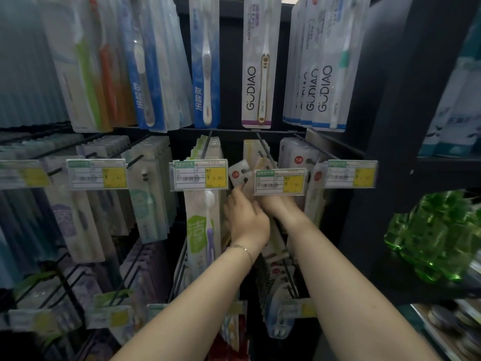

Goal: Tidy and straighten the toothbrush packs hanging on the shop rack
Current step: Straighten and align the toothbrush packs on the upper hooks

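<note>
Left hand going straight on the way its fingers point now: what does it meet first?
The tilted white pack with the red dot. The left hand points up and inward, and its forefinger looks to be at that pack's lower edge, though depth is hard to judge.

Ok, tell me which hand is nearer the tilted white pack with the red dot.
Left. The left hand reaches up from just below to the lower edge of the white pack. The right hand sits further right, under the price tag, which hides its fingers.
</note>
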